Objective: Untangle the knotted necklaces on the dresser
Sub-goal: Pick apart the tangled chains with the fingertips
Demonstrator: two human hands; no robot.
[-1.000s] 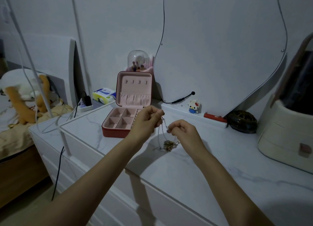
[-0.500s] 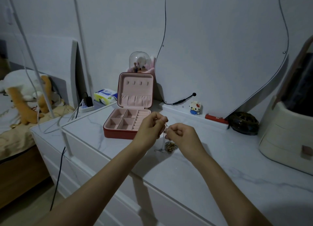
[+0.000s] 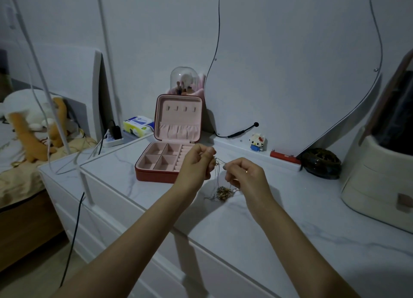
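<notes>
A tangle of thin necklace chains lies bunched on the white marble dresser top, with strands rising from it to both hands. My left hand pinches the upper end of the chains between thumb and fingers. My right hand pinches a strand a short way to the right. A short stretch of chain runs taut between the two hands, just above the heap. The knots themselves are too fine to make out.
An open red jewellery box with pink compartments stands just left of my hands. Behind are a glass dome, a small block figure, a red bar, a dark round bowl, a cream organiser and a wall mirror.
My hands closed together half a second ago and have now drawn a little apart again, stretching a strand between them. The heap stays on the dresser.
</notes>
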